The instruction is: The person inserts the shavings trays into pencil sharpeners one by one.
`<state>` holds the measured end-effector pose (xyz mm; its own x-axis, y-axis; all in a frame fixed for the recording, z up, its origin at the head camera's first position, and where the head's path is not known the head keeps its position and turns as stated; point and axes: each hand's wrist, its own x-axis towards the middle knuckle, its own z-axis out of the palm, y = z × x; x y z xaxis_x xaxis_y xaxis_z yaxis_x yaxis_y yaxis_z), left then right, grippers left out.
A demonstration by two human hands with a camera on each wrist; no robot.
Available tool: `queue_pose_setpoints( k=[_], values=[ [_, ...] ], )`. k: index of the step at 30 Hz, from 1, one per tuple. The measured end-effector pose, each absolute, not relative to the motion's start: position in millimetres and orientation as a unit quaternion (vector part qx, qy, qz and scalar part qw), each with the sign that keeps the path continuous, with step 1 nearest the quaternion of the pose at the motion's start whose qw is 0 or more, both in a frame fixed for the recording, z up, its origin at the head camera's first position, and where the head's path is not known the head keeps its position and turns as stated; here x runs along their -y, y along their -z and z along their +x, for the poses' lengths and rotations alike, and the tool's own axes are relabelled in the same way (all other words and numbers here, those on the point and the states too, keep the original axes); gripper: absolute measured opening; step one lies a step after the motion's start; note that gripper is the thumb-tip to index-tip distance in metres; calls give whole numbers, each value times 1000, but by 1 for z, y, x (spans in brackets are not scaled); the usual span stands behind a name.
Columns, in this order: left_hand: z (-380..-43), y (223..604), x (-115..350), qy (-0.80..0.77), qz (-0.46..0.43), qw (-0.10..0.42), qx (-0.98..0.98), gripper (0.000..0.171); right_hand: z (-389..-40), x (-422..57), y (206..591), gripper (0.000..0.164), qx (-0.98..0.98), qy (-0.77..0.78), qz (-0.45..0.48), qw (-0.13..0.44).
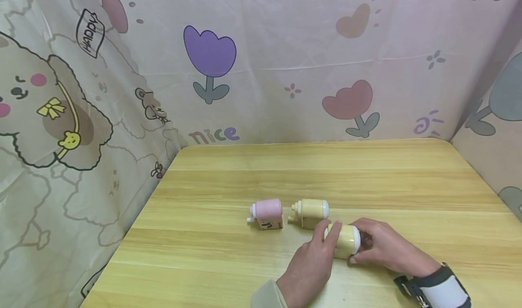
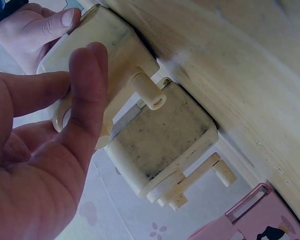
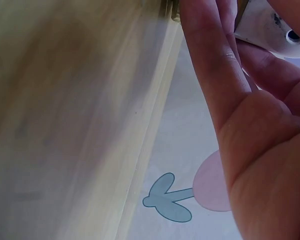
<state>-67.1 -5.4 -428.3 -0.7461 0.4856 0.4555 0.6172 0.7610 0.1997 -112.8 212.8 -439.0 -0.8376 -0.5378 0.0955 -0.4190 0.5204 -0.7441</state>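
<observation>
A cream-yellow crank pencil sharpener (image 1: 345, 242) lies between both hands near the front right of the table. My left hand (image 1: 311, 265) holds its crank end, fingers over the top edge. From the other side my right hand (image 1: 385, 248) grips its white-rimmed end between thumb and fingers. In the left wrist view the sharpener's crank knob (image 2: 151, 91) sticks out past my left fingers. Just behind stands a second yellow pencil sharpener (image 1: 313, 212), its crank facing left. A pink pencil sharpener (image 1: 269, 213) with a dark picture on its side stands left of that one.
The wood-grain table (image 1: 195, 253) reaches back to a printed cloth (image 1: 261, 108) that hangs behind it and along both sides. A dark strap with a white panel (image 1: 442, 292) is round my right wrist.
</observation>
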Motion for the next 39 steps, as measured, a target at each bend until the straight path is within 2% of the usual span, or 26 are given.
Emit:
queue_pose_setpoints(
  k=[8,12,15,21,27,34,39],
  values=[
    [-67,428,4,166,-300,194,919,57,-111,-212,439,55,-870,405,-274,63],
    [-67,427,4,173,-300,176,921,59,-111,-213,438,56,-872,402,-272,66],
    [-68,426,5,184,-304,157,921,61,-111,-216,437,60,-874,395,-274,77],
    [-69,425,8,194,-321,153,914,57,-113,-231,432,72,-892,365,-239,118],
    [-73,425,7,209,-344,141,904,56,-117,-251,428,59,-915,338,-195,106],
    [-84,423,-6,231,-356,101,900,68,-124,-265,431,43,-935,309,-167,59],
    [-99,416,-21,237,-349,89,902,63,-127,-269,434,40,-939,305,-153,51]
  ],
)
